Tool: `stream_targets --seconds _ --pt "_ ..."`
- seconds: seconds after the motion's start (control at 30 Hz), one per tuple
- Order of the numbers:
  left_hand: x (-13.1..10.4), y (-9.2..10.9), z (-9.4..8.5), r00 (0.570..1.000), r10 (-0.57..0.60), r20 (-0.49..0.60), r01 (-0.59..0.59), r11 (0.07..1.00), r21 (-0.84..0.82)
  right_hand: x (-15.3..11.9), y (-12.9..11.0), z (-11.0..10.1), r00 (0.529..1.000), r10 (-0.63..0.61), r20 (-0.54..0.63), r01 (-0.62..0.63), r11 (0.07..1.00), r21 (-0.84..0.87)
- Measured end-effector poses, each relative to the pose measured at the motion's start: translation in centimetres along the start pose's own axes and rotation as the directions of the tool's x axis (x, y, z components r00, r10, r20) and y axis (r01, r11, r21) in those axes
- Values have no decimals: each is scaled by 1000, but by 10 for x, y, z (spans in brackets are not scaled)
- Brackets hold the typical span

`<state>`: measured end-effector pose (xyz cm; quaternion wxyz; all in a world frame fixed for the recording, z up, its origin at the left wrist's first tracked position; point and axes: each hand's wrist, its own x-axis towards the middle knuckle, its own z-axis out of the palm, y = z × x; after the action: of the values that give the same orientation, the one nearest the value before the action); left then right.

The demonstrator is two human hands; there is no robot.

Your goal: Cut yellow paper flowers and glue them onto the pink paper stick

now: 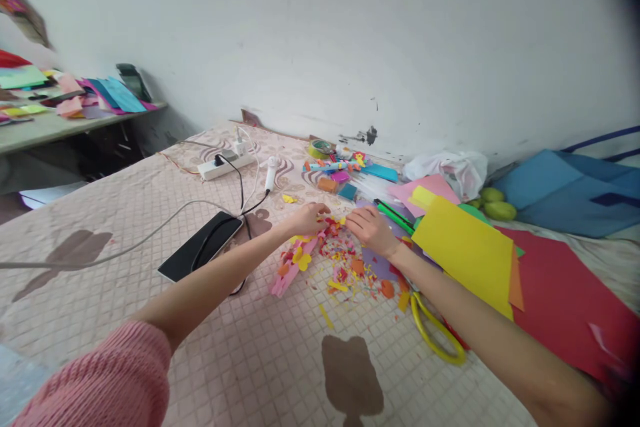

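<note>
My left hand (309, 219) is over the far edge of a heap of small paper scraps (345, 247), its fingers curled together. Facing it across a small gap, my right hand (371, 230) has its fingertips bent down at the heap, beside a tiny yellow scrap. What either hand pinches is too small to make out. Below my left hand lies a pink strip (283, 280) carrying a yellow flower cutout (301, 258). Yellow-handled scissors (437, 333) lie partly under my right forearm.
Yellow sheets (463, 247) and red sheets (565, 293) lie on the right. A black tablet-like device (200, 247), a white glue gun (271, 173) and a power strip (227, 165) with cables are on the left. Tape (320, 148) sits near the wall.
</note>
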<state>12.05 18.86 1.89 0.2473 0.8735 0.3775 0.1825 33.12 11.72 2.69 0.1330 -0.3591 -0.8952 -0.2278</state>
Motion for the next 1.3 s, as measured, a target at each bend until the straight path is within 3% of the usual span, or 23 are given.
stream_targets --seconds 0.17,0.33,0.5,0.67,0.83,1.1,1.3 --pt "1 1 3 1000 -2 -8 2 1000 17 -1 0 7 999 37 -2 -37 999 39" --pt "-3 -1 2 999 -17 -35 17 1000 16 1 -3 10 983 181 -20 -176 974 141" --pt "-8 -3 0 999 -27 -41 27 1000 -6 12 -7 18 904 423 -65 -384 868 314" --pt "-11 -5 -1 998 -46 -39 45 999 -23 19 -5 26 838 544 -31 -461 739 491" --pt "-11 -6 -1 997 -64 -38 63 998 -29 19 -1 26 832 555 9 -464 686 561" --pt "-12 -4 -3 996 -79 -34 78 997 -19 17 2 12 917 399 30 -355 778 519" --pt "-12 -1 -3 996 -40 -77 40 999 -2 16 -2 11 925 377 42 -347 794 499"
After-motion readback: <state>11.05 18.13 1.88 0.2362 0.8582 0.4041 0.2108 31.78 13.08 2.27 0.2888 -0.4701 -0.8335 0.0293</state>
